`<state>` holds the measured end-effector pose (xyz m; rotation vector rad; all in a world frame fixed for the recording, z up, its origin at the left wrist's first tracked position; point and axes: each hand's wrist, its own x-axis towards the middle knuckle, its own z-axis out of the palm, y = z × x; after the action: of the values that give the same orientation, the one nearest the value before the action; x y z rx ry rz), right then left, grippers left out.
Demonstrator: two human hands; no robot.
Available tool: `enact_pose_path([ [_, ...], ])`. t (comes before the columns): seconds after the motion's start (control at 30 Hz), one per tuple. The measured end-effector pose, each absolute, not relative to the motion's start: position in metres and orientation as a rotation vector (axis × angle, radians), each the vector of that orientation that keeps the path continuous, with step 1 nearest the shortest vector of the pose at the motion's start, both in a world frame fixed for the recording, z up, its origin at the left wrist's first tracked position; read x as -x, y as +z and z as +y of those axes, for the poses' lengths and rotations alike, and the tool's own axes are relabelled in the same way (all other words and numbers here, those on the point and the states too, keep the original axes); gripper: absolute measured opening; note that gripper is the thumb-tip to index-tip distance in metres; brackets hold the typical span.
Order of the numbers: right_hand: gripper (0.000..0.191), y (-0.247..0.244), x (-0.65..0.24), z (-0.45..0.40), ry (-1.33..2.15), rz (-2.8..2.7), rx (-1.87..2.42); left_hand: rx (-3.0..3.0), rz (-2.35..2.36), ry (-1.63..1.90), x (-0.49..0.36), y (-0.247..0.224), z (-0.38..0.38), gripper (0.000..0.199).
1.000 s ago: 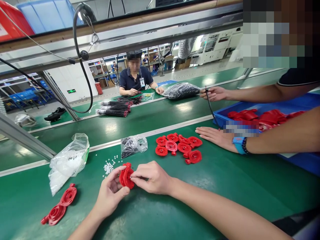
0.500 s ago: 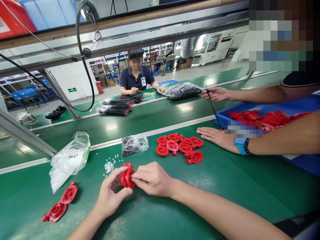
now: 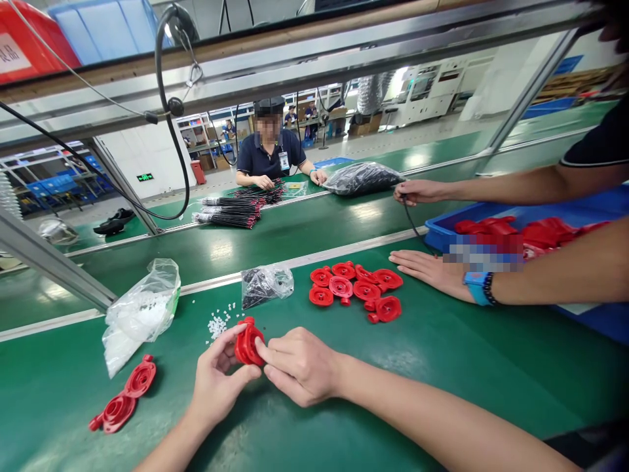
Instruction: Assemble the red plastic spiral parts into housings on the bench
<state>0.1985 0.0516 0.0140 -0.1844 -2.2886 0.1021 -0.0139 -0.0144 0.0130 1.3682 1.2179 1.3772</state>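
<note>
Between thumb and fingers my left hand grips a red plastic part above the green table. My right hand meets that part from the right, its index fingertip on the part's face and its thumb a little below; whether something small is between them is hidden. Small white pieces lie just behind the held part. Two more red parts rest at the left, touching each other. Several red parts form a group behind my right hand.
A clear bag of white pieces lies left, a small bag of black pieces at centre. At right, another person's hands are near a blue bin of red parts. Across the line sits a person with black cables.
My right thumb has come away from the red part and dropped lower, while the index finger stays on it. The neighbour's raised hand has moved slightly down and left with the dark cord.
</note>
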Motion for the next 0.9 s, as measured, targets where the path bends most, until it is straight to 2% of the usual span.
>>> enact_pose_path([
  [0.2,0.031,0.018,-0.200,0.054,0.410,-2.125,0.289,-1.518,1.193,1.407,0.019,0.015,-0.012,0.063],
  [0.23,0.037,0.019,-0.200,0.055,0.482,-2.065,0.344,-1.573,1.196,1.414,0.019,0.015,-0.012,0.061],
  [0.33,0.076,0.018,-0.197,0.056,0.618,-2.026,0.459,-1.760,1.201,1.369,0.016,0.012,-0.013,0.054],
  [0.37,0.076,0.018,-0.196,0.056,0.613,-2.048,0.469,-1.793,1.200,1.332,0.015,0.010,-0.014,0.051],
  [0.47,0.037,0.020,-0.194,0.055,0.553,-2.132,0.515,-1.716,1.204,1.215,0.011,0.010,-0.017,0.049],
  [0.53,0.021,0.025,-0.197,0.056,0.598,-2.231,0.591,-1.613,1.211,1.123,0.010,0.011,-0.018,0.047],
  [0.63,0.023,0.037,-0.210,0.064,0.573,-2.474,0.833,-1.613,1.257,0.922,0.011,0.014,-0.019,0.049],
  [0.8,0.031,0.044,-0.237,0.086,0.044,-2.572,1.520,-1.889,1.281,0.727,0.010,0.012,-0.020,0.064],
  [0.87,0.038,0.042,-0.242,0.091,-0.067,-2.533,1.588,-1.968,1.219,0.717,0.012,0.011,-0.017,0.075],
  [0.9,0.041,0.040,-0.242,0.092,-0.104,-2.516,1.563,-2.024,1.214,0.723,0.015,0.010,-0.014,0.073],
])
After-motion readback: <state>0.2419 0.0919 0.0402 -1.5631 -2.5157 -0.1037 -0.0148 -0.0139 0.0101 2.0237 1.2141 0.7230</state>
